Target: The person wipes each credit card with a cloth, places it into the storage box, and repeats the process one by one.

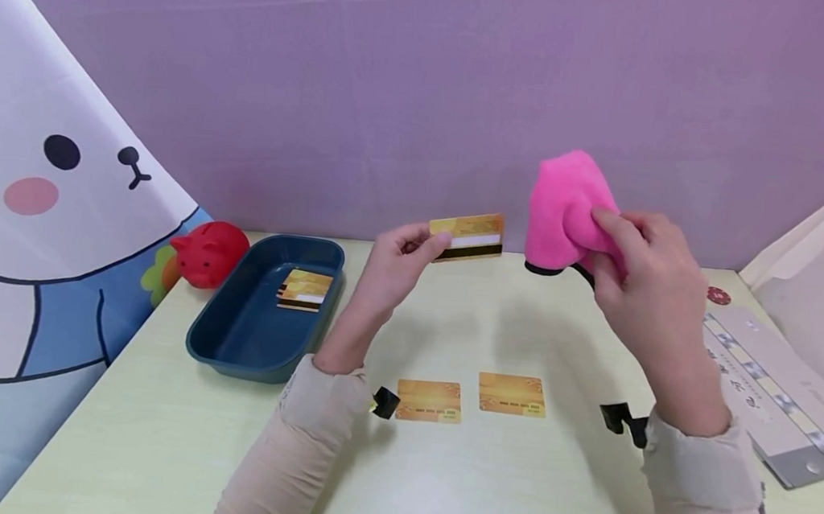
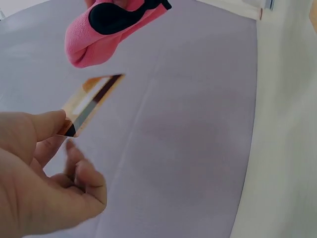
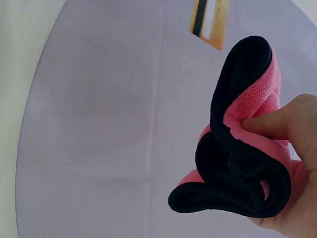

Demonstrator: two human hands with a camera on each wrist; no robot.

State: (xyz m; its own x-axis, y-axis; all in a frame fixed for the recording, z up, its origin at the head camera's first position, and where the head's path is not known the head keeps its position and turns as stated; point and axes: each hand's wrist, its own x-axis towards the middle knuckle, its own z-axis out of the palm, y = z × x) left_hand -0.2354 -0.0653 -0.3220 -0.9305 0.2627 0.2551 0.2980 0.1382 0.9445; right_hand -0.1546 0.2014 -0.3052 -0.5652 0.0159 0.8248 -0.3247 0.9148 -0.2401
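Left grip [image 1: 398, 268]: pinching gold card [image 1: 475, 236] by end, above desk [image 1: 438, 485] | right grip [image 1: 653, 284]: grasping folded pink cloth [image 1: 568, 209] nearby | likely light, stiff, slippery card: hold edges; likely soft cloth: pinch folds

Held gold card [image 3: 210, 22] cut off atop right wrist view, left hand [image 1: 398, 266] hiding one end, stacked cards [image 1: 308, 285] overlapping, count unclear, lettering on box [image 1: 809, 377] too small.

Gold card [image 1: 477, 236] near folded pink cloth [image 1: 564, 208]
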